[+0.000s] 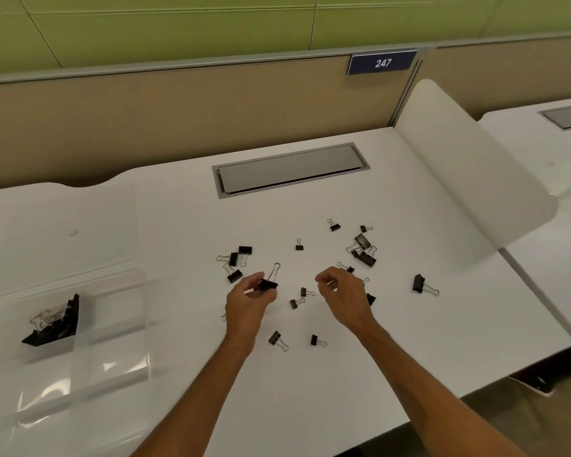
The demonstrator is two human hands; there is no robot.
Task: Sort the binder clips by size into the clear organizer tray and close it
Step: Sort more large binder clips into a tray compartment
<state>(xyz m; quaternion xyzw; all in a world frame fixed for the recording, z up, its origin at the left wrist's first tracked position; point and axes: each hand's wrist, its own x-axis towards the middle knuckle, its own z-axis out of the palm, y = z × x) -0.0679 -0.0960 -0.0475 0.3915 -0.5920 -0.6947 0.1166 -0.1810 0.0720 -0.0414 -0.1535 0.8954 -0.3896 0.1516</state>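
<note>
Several black binder clips of different sizes lie scattered on the white desk (409,341). My left hand (248,301) pinches a medium binder clip (268,282) just above the desk, its wire handle pointing up. My right hand (342,291) hovers beside it over the small clips, fingers curled and apart, with nothing seen in them. A large clip (419,283) lies to the right. The clear organizer tray (112,324) sits at the left with its lid (70,239) open behind it. One compartment holds a heap of large clips (55,324).
A grey cable hatch (290,168) is set into the desk behind the clips. A white curved divider (468,179) rises at the right, and a tan partition wall (178,110) stands at the back. The desk's front edge runs under my forearms.
</note>
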